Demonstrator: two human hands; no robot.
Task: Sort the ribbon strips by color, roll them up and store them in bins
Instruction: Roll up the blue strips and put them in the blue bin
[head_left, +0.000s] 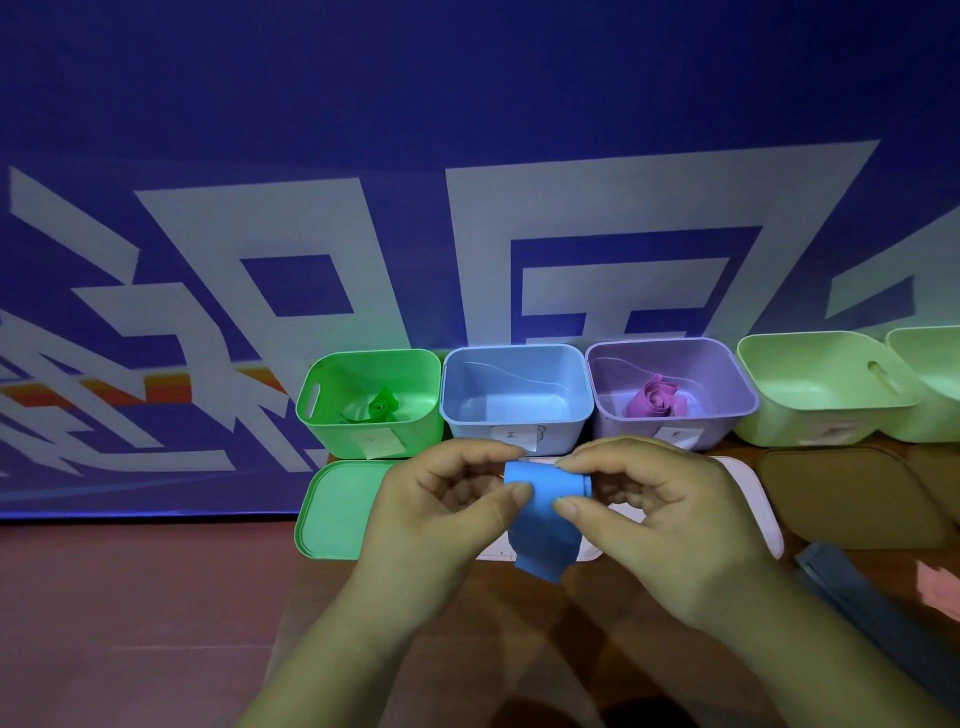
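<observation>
1. At the middle of the desk (519, 639), the left hand (441, 499) and the right hand (660, 499) are close together, and both pinch the blue ribbon (540, 530) between thumb and forefinger.
2. The ribbon is held above the desk. Its top is curled over between the fingertips, and its loose end hangs toward 6 o'clock.
3. Under the hands lies a white lid (753, 499), which shows mostly at 3 o'clock. A green lid (332, 509) lies flat at 9 o'clock.
4. At 12 o'clock, just beyond the fingers, stands the blue bin (472, 434) with a paper label on its front wall. No roll can be seen inside it.
5. At 10 o'clock the green bin (332, 434) touches the blue bin and holds a green roll (382, 408) that has partly come loose.
6. At 1 o'clock the purple bin (743, 402) stands against the blue bin's other side and holds a purple roll (657, 397).
7. At 2 o'clock stand two pale bins (810, 415), the farther one cut off by the frame edge. A brown lid (841, 499) lies in front of them.
8. At 4 o'clock a grey strip (852, 597) lies on the desk, with a pink strip (940, 587) at the frame edge.
9. Behind the bins hangs a blue banner (467, 104) with large white characters.
</observation>
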